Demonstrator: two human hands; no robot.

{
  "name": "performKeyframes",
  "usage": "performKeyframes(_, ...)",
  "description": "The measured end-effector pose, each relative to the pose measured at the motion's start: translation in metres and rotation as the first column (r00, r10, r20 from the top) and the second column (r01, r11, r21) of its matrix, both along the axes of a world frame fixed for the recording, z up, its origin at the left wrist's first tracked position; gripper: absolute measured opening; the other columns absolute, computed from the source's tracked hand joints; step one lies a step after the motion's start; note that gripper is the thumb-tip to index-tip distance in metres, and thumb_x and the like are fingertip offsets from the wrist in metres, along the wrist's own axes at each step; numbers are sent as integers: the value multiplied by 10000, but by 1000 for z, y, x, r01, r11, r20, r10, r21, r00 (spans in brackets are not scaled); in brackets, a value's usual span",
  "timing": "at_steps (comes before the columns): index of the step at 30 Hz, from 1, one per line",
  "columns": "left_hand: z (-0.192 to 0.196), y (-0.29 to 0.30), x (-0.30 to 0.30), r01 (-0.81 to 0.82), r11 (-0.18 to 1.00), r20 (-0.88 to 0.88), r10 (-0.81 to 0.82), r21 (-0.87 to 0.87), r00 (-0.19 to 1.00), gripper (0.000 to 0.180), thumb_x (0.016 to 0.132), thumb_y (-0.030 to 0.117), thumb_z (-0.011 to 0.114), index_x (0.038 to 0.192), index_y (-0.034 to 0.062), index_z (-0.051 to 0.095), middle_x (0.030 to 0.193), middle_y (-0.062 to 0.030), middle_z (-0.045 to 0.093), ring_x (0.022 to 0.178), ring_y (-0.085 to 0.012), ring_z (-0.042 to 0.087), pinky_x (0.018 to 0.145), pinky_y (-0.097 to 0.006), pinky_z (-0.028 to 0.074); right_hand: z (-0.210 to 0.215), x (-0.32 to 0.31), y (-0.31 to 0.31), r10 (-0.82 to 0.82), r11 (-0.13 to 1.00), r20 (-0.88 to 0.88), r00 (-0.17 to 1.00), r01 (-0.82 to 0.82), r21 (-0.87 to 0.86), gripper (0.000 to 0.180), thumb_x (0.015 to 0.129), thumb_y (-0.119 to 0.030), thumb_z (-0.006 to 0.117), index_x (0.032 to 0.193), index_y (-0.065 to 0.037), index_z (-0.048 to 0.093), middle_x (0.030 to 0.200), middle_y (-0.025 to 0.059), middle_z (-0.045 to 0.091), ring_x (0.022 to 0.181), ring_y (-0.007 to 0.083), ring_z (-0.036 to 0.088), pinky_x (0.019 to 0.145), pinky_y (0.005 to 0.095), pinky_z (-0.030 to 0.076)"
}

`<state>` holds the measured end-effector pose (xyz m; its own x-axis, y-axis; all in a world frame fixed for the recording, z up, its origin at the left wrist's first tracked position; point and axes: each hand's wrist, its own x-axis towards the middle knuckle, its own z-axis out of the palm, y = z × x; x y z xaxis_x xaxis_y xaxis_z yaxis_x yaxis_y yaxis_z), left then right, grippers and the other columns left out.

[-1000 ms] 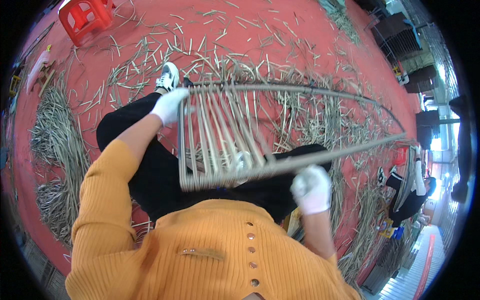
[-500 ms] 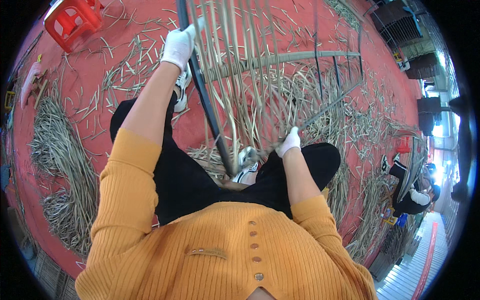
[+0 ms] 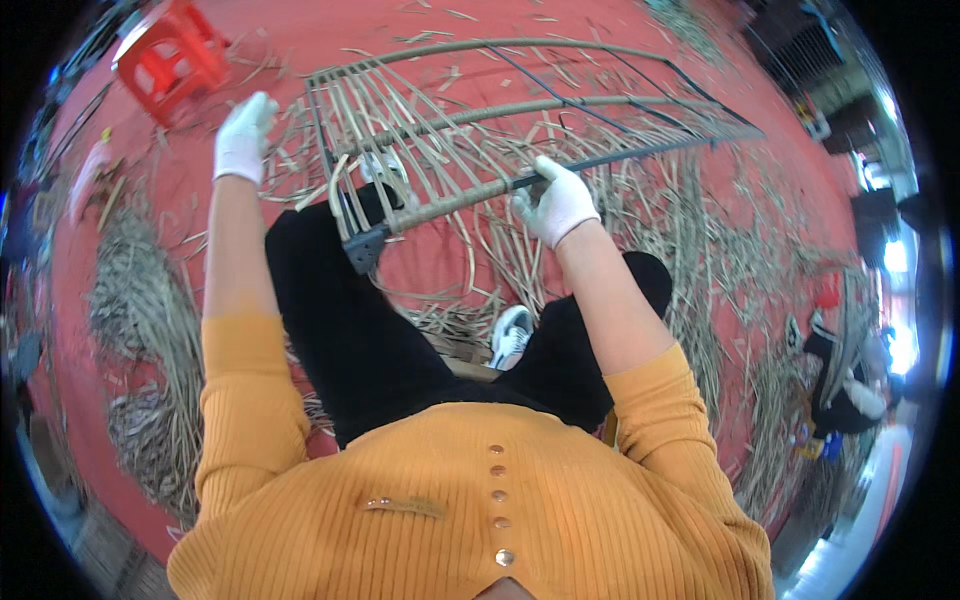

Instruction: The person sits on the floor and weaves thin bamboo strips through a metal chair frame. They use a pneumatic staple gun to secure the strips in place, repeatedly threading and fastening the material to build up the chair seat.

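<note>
A dark metal frame (image 3: pixel 455 201) with pale woven strips wound over its bars hangs tilted in front of my knees. Its strips are crowded at the left end, while bare dark bars show toward the right. My right hand (image 3: pixel 562 205), in a white glove, grips the near rail with the thumb on top; some fingers are hidden. Off the frame's left end, my gloved left hand (image 3: pixel 243 138) is raised in the air, fingers extended and slightly blurred, touching nothing.
A red plastic stool (image 3: pixel 172 60) stands at the far left. Bundles of long strips (image 3: pixel 145 300) lie on the left, more (image 3: pixel 690 270) on the right, and cut scraps litter the red floor. Another person (image 3: pixel 850 400) sits at the far right.
The frame has swung from upright to lying crosswise. My left hand has let go of its dark bar and moved left. My right hand has risen, holding the rail.
</note>
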<state>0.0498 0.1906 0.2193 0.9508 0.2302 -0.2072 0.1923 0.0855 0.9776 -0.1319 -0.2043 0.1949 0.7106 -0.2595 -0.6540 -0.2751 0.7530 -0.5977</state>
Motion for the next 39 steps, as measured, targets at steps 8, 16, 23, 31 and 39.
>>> performKeyframes(8, 7, -107, -202, -97, 447, 405, -671, 889, 621, 226, 759, 199, 782, 961, 125, 714, 998, -40, 695, 971, -268, 638, 892, -426, 466, -20, -1, 61, 141, 990, -61, 988, -140, 22, 220, 970, -305, 618, 929, -89, 604, 853, 86, 591, 776, 266, 596, 726, 446, 546)
performKeyframes(16, -1, -168, -207, -66, 289, 217, -531, 955, 819, 297, 740, 360, 807, 844, 113, 681, 861, -58, 597, 951, -279, 578, 961, -503, 367, -27, -32, 59, 234, 965, 53, 971, -239, 105, 224, 985, -276, 607, 1010, -57, 646, 907, 90, 647, 824, 234, 618, 803, 396, 537)
performKeyframes(23, -37, -166, -217, 13, 256, 159, -637, 967, 754, 310, 750, 370, 798, 810, 87, 687, 901, -71, 626, 1091, -298, 576, 1066, -574, 309, -69, -62, 59, 225, 937, 11, 974, -219, 272, 182, 964, -202, 607, 1042, -46, 656, 923, 99, 677, 806, 239, 642, 740, 378, 540)
performKeyframes(31, 17, -118, -185, -84, 183, 189, -692, 979, 697, 276, 774, 368, 796, 822, 121, 682, 900, -77, 679, 1076, -288, 621, 1147, -647, 234, -30, -36, 101, 241, 907, 157, 958, -280, 314, 165, 936, -175, 630, 1040, -49, 656, 949, 109, 681, 892, 253, 658, 821, 404, 565)
performKeyframes(39, 4, -113, -204, -112, 376, 339, -618, 920, 709, 236, 687, 213, 825, 774, 100, 636, 761, -79, 593, 820, -308, 596, 922, -448, 441, -63, -40, 113, 542, 836, 261, 799, -545, -65, 539, 805, -11, 621, 1341, 23, 577, 1287, 167, 638, 1206, 264, 601, 1031, 329, 450)
